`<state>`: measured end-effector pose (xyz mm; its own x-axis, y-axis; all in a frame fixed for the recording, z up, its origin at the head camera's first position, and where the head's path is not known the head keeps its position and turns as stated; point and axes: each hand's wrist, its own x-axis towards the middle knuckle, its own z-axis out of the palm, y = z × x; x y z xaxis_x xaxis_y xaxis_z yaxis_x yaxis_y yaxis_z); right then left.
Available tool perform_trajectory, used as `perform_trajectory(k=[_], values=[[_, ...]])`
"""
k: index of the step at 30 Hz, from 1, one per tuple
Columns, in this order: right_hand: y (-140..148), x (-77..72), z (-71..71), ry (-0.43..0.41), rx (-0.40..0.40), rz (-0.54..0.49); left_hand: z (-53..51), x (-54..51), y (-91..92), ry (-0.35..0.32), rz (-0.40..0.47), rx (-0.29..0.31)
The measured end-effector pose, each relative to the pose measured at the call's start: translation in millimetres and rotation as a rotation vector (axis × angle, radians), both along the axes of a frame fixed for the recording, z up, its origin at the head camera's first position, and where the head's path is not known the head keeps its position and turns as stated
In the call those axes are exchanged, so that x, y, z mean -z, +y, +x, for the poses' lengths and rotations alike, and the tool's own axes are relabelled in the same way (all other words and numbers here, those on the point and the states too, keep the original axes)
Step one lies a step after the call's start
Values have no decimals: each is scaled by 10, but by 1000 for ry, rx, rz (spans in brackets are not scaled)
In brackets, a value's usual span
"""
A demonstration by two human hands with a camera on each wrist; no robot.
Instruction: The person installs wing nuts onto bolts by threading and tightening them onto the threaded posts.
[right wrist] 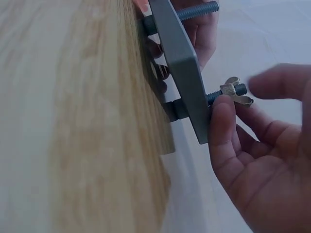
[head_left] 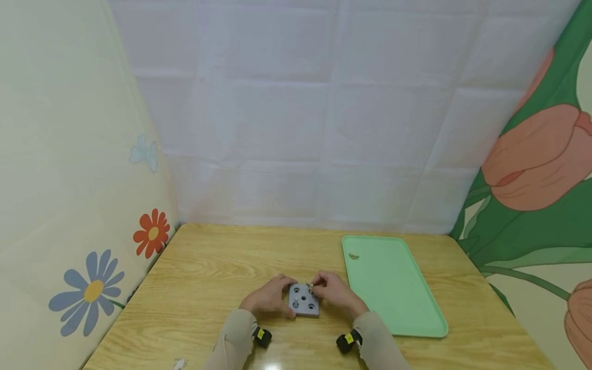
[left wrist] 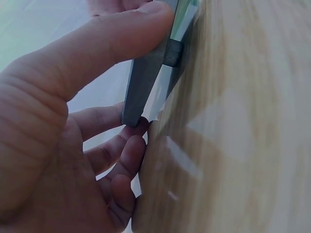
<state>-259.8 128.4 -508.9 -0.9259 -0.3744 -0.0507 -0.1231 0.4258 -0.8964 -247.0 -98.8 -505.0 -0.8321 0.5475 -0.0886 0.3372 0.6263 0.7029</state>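
A grey metal plate with several round holes is held slightly above the wooden table on bolt heads, as the right wrist view shows. My left hand grips its left side, the thumb along one edge and other fingers round the far edge. A brass wing nut sits near the top of a threaded bolt standing up through the plate. My right hand has its curled fingers at this wing nut; one digit looks blurred beside the bolt's tip. Another bolt stands bare of any nut.
A light green tray lies to the right of the plate, with another brass wing nut near its far left corner. A small white object lies at the table's front edge. White cloth hangs behind the table.
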Motion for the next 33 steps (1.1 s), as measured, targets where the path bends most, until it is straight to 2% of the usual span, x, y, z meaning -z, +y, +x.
perform_trajectory(k=[3, 6, 14, 23, 31, 33], values=[[-5, 6, 1, -41, 16, -52, 3, 6, -1, 5, -6, -4], [-6, 24, -8, -46, 13, -67, 10, 7, 2, 0, -1, -6], [28, 47, -42, 27, -65, -16, -7, 24, 0, -10, -5, -8], [24, 33, -9, 4, -30, 23, -12, 49, -6, 3, 2, 4], [-14, -5, 17, -43, -2, -106, -32, 67, -11, 0, -2, -5], [-17, -3, 15, -43, 1, -96, -38, 74, -9, -7, -7, -11]])
